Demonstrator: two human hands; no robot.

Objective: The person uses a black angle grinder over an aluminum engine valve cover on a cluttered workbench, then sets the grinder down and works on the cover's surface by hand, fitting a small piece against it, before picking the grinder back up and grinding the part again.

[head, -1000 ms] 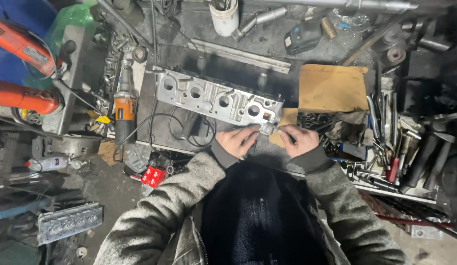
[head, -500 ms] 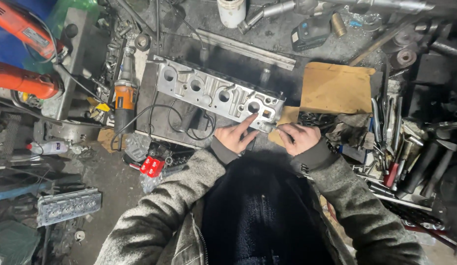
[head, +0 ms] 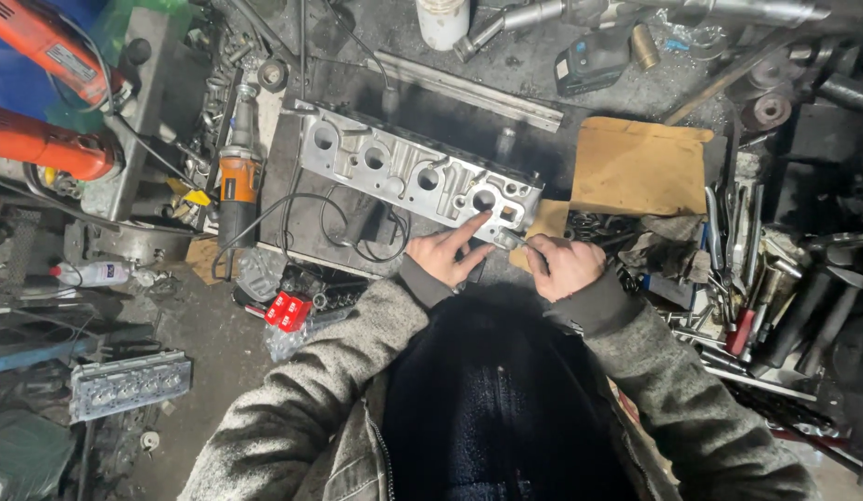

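Two bare hands work at the near end of a long silver cast-metal cylinder head (head: 413,172) lying on the dark cluttered tabletop (head: 468,121). Left hand (head: 447,252), fingers (head: 475,224) released, points an index finger onto it. Right hand (head: 563,264), fingers clenched, grips a small grey metal part (head: 508,239) beside it.

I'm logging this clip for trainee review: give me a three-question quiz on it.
1. True or false: the left hand touches the grey cast-metal cylinder head.
2. The flat brown cardboard piece lies on which side of that head: A left, B right?
3. What does the right hand hold?

Key: 1 true, its forefinger rests on the near right end. 2 B. 3 a small metal part, too small to identify.
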